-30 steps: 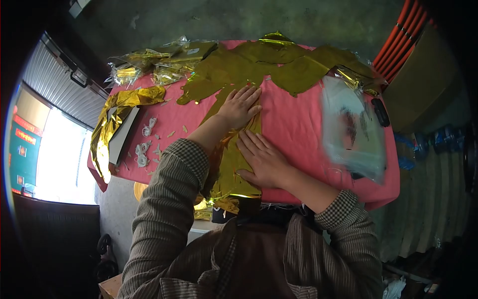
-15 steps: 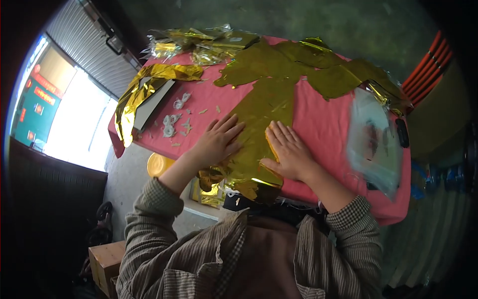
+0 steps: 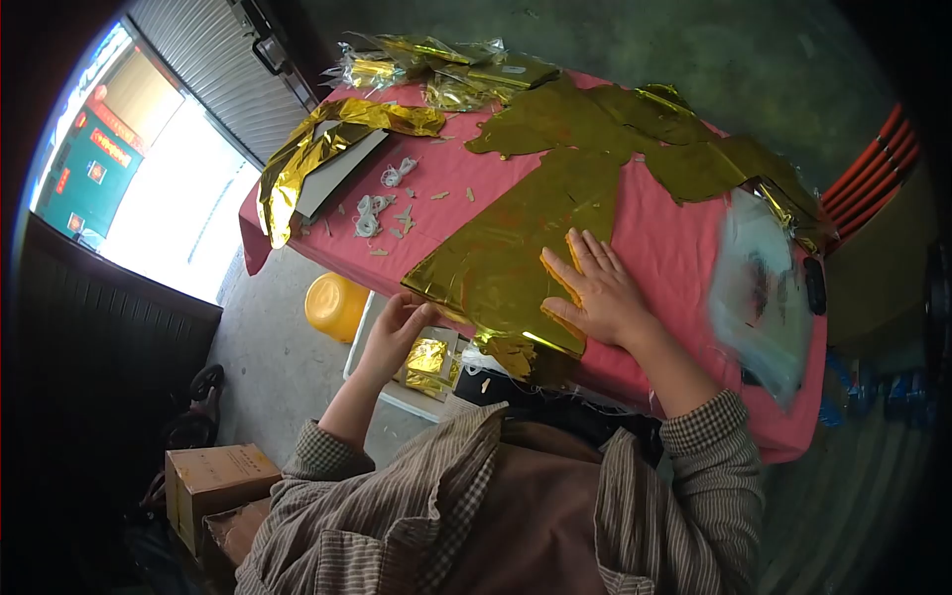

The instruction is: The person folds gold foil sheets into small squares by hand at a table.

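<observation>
A shiny gold foil sheet (image 3: 516,238) lies over the pink cloth in the middle of the table, its lower end hanging past the near edge. My right hand (image 3: 603,296) rests flat on the foil's right part with the fingers stretched out. At the foil's lower left corner, by the table edge, my left hand (image 3: 393,335) is closed with thumb and fingers on the foil's edge. Left of the foil are white string bundles (image 3: 371,215) and small pale clips or pegs (image 3: 405,220). The foil surface is wrinkled and reflects light.
Further gold foil pieces (image 3: 565,117) and clear-wrapped packs (image 3: 451,74) cover the far side. A flat board (image 3: 342,169) under foil lies left, clear plastic bags (image 3: 759,297) right. Below stand a yellow bucket (image 3: 335,305), a white-rimmed tray (image 3: 397,395) and cardboard boxes (image 3: 218,486).
My left hand has moved from lying on the foil down and left to its edge, and the foil's left part now spreads out further. My right hand stays on the foil.
</observation>
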A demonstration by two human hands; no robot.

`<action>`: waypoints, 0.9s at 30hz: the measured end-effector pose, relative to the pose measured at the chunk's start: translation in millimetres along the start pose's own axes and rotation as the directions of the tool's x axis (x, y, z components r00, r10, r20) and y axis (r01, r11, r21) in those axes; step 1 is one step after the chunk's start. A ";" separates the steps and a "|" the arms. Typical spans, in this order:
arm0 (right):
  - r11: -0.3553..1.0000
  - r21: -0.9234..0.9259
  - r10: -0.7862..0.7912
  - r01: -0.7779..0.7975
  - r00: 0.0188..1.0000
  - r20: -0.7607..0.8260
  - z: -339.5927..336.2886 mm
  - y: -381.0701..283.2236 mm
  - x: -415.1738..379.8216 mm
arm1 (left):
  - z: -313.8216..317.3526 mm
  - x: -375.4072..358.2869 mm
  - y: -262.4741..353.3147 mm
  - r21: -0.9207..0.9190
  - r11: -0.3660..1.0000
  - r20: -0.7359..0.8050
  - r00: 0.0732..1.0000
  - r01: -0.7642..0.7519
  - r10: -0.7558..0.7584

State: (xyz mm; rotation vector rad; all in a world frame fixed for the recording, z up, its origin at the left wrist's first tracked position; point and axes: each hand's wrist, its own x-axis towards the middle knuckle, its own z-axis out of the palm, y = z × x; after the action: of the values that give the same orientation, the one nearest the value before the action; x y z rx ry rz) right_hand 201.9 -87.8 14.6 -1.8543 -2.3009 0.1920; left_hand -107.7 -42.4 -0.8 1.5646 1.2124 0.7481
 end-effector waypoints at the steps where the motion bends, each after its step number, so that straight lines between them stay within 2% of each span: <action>1: 1.000 0.003 0.005 -0.005 1.000 0.006 -0.4 -0.6 0.3 | 1.0 0.6 3.4 -0.319 0.941 0.126 0.989 0.111 -0.074; 2: 1.000 0.008 0.010 -0.010 1.000 0.013 -0.3 -1.2 -0.4 | -5.6 1.5 6.8 -0.328 0.928 0.198 0.973 0.176 -0.115; 3: 1.000 0.008 0.011 -0.011 1.000 0.013 -0.2 -1.1 -1.4 | -7.3 4.0 7.2 -0.328 0.928 0.200 0.973 0.176 -0.114; 5: 1.000 -0.006 0.008 -0.008 1.000 0.007 0.0 -1.2 -1.0 | -11.6 9.9 8.1 -0.050 0.993 0.017 0.994 -0.106 0.107; 6: 1.000 -0.006 0.005 -0.005 1.000 0.004 0.3 -1.0 -0.6 | -18.8 15.2 4.0 0.071 0.996 0.050 0.998 -0.047 0.044; 7: 1.000 -0.006 0.005 -0.005 1.000 0.004 1.1 -0.7 -0.3 | -18.1 15.8 -0.7 0.072 0.996 0.047 0.998 -0.049 0.046; 10: 1.000 -0.003 0.009 -0.009 1.000 -0.002 1.6 -0.3 -0.2 | -9.9 8.2 2.4 -0.187 0.975 0.020 0.993 0.121 -0.119; 11: 1.000 0.001 0.012 -0.012 1.000 0.002 1.9 -0.6 -0.7 | -3.4 6.0 1.7 -0.184 0.976 0.023 0.993 0.119 -0.117; 13: 1.000 0.001 0.018 -0.018 1.000 0.004 2.2 -1.5 -0.7 | 6.7 4.8 -5.5 -0.370 0.928 -0.073 0.995 0.042 -0.074; 14: 1.000 -0.002 0.019 -0.019 1.000 0.008 2.1 -1.1 -0.8 | 5.5 6.8 -9.9 -0.491 0.867 0.002 0.995 0.086 -0.097; 15: 1.000 0.000 0.022 -0.022 1.000 0.010 2.4 -0.7 -1.8 | 1.9 5.5 -7.5 -0.490 0.867 0.005 0.995 0.089 -0.099; 17: 1.000 0.003 0.011 -0.011 1.000 -0.006 2.4 -0.5 -0.9 | -7.4 1.6 1.0 -0.438 0.847 0.129 0.954 0.301 -0.272; 18: 1.000 0.006 0.012 -0.012 1.000 -0.006 2.7 -0.4 -0.6 | -6.7 0.8 10.1 -0.487 0.855 0.094 0.984 0.177 -0.150; 19: 1.000 0.006 0.008 -0.008 1.000 -0.011 3.1 -0.4 -0.8 | -10.6 0.1 17.3 -0.485 0.856 0.095 0.984 0.179 -0.152; 21: 1.000 0.008 0.008 -0.007 1.000 -0.017 3.3 0.1 -1.0 | -19.7 0.4 30.5 -0.170 0.984 0.126 0.992 0.048 -0.027; 22: 1.000 0.006 0.004 -0.004 1.000 -0.020 3.0 0.0 -1.0 | -18.4 -0.2 37.2 -0.110 0.994 0.099 0.994 -0.028 0.039; 23: 1.000 0.002 0.001 -0.001 1.000 -0.022 2.8 0.2 -1.1 | -17.1 -1.3 46.5 -0.111 0.993 0.101 0.994 -0.027 0.039; 24: 1.000 0.001 0.003 -0.003 1.000 -0.021 3.2 0.4 -1.3 | -15.8 -3.1 58.5 0.127 0.990 0.079 0.995 -0.066 0.056; 25: 1.000 0.003 0.000 0.000 1.000 -0.026 4.0 0.7 -1.2 | -13.9 -5.7 70.4 0.359 0.928 0.063 0.995 -0.097 0.080; 26: 1.000 0.005 -0.003 0.003 1.000 -0.030 4.5 0.7 -1.2 | -10.9 -9.6 82.9 0.358 0.929 0.065 0.995 -0.098 0.080; 27: 1.000 0.004 -0.001 0.001 1.000 -0.030 4.0 0.5 -1.2 | -6.7 -13.4 95.6 0.453 0.886 0.115 0.992 -0.095 0.047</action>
State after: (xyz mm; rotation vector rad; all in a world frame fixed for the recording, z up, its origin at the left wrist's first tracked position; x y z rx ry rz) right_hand 201.7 -88.9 10.6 -1.8414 -2.2799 0.1684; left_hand -85.1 -54.8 92.5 2.0175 1.3246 0.4338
